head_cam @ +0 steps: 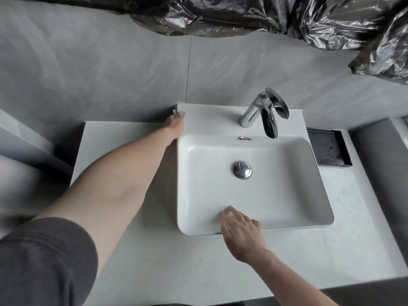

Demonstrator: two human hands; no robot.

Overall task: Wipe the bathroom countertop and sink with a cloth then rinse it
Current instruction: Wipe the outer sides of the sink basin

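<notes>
A white rectangular sink (304, 195) sits on a pale countertop (176, 266), with a chrome drain plug (242, 169) in its middle and a chrome faucet (262, 113) at the back. My left hand (174, 127) reaches to the sink's back left corner and holds a small light grey cloth (179, 113) against it; only a bit of the cloth shows past the fingers. My right hand (240, 230) rests with relaxed fingers on the sink's front rim, fingertips just inside the basin.
A black rectangular tray (329, 149) lies on the countertop right of the sink. Grey tiled wall (110, 69) rises behind. Crumpled dark plastic sheeting (287, 16) hangs across the top and right. The countertop's front edge runs along the bottom.
</notes>
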